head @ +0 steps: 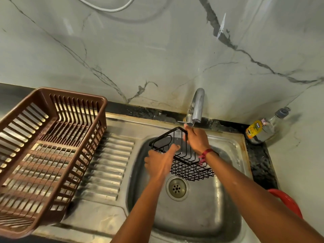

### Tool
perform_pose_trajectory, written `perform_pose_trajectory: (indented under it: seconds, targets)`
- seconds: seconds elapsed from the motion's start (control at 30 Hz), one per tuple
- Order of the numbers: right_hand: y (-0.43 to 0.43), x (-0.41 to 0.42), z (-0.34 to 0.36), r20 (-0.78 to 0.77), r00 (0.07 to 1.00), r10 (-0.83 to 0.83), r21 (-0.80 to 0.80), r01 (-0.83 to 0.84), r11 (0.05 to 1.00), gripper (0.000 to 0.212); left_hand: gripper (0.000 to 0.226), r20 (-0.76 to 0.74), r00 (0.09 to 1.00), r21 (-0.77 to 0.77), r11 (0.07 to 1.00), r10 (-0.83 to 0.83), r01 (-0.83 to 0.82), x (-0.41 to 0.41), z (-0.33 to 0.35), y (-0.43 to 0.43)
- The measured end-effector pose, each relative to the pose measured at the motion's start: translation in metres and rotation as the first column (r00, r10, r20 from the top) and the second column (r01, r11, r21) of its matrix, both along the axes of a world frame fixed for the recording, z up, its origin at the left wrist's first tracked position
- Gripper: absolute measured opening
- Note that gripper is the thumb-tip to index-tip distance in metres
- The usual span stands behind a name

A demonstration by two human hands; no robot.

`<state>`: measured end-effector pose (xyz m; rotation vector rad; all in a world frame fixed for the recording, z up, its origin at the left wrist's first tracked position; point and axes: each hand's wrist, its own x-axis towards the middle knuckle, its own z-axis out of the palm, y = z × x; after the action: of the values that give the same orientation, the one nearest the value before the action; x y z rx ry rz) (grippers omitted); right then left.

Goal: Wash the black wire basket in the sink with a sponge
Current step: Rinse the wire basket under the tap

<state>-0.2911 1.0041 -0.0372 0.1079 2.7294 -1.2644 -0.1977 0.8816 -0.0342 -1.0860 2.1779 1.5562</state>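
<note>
The black wire basket (189, 165) is held tilted above the steel sink (201, 216), just under the tap (197, 106). My left hand (160, 162) grips its near left rim, thumb pointing up over the wire. My right hand (196, 139) is over the basket's far corner, fingertips reaching up to the tap's lever; whether it also touches the basket I cannot tell. No sponge is in view. No water stream is visible.
A brown plastic dish rack (43, 155) stands on the ribbed drainboard (108, 165) to the left. A dish soap bottle (263, 128) lies in the back right corner of the counter. A red rim (287, 202) shows at the right edge. The drain (177, 188) is uncovered.
</note>
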Motion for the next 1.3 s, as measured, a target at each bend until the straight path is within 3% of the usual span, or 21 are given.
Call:
perform_pose_trajectory:
  seconds: [0.1,0.23,0.27,0.33,0.4,0.47,0.57,0.63,0.7,0.83,0.97,1.1,1.2,1.3]
  targets:
    - [-0.014,-0.007,0.014,0.020,1.000,0.014,-0.167,-0.010,0.986,0.058,0.110,0.013,0.999,-0.084,0.996,-0.031,0.032,-0.014,0.006,0.010]
    - [-0.027,-0.005,0.026,-0.131,0.986,0.106,-0.206,-0.131,0.970,0.040,0.109,0.020,0.999,-0.128,0.991,-0.039,0.042,-0.021,0.010,0.017]
    - [-0.026,-0.004,0.025,-0.172,0.977,0.124,-0.203,-0.158,0.966,0.043,0.109,0.017,0.999,-0.123,0.992,-0.030,0.032,-0.021,0.010,0.017]
    - [-0.020,0.000,0.015,-0.196,0.969,0.153,-0.190,-0.190,0.963,0.070,0.111,-0.005,1.000,-0.108,0.994,-0.016,0.015,-0.018,0.010,0.014]
    - [-0.003,0.004,-0.004,-0.131,0.981,0.142,-0.157,-0.162,0.974,0.098,0.112,-0.015,1.000,-0.090,0.996,0.006,-0.007,-0.015,0.008,0.004]
    - [0.019,0.008,-0.028,-0.006,0.999,0.036,-0.152,-0.036,0.988,0.108,0.114,-0.026,0.999,-0.077,0.996,0.040,-0.042,-0.013,0.006,-0.008]
    - [0.045,0.020,-0.054,0.160,0.986,-0.042,-0.149,0.067,0.987,0.092,0.115,-0.043,0.998,-0.109,0.993,0.035,-0.040,-0.008,0.006,-0.021]
    - [0.044,0.023,-0.058,0.170,0.984,-0.049,-0.162,0.077,0.984,0.079,0.108,-0.051,0.998,-0.106,0.994,0.025,-0.030,-0.006,0.006,-0.025]
    - [0.025,0.020,-0.046,0.072,0.997,-0.021,-0.175,0.033,0.984,0.077,0.115,-0.043,0.998,-0.078,0.996,0.038,-0.041,-0.007,0.006,-0.025]
    - [-0.036,0.005,-0.001,-0.164,0.968,0.188,-0.160,-0.214,0.964,0.092,0.118,0.009,0.998,-0.038,0.997,0.065,-0.064,-0.012,0.006,-0.012]
    - [-0.059,-0.002,0.019,-0.241,0.919,0.311,0.003,-0.320,0.948,0.052,0.109,0.041,0.987,0.063,0.985,0.158,-0.160,-0.017,0.004,-0.003]
    - [-0.015,-0.003,-0.015,-0.057,0.951,0.304,0.119,-0.296,0.948,0.054,0.117,-0.029,0.953,0.234,0.929,0.300,-0.285,-0.018,-0.013,-0.019]
    - [0.032,0.002,-0.037,0.103,0.972,0.210,0.196,-0.227,0.954,0.054,0.130,0.012,0.954,0.370,0.885,0.300,-0.283,-0.024,-0.076,-0.036]
    - [0.062,0.005,-0.037,0.152,0.987,0.050,0.028,-0.054,0.998,0.044,0.114,0.024,0.955,0.486,0.831,0.296,-0.270,-0.009,-0.055,-0.038]
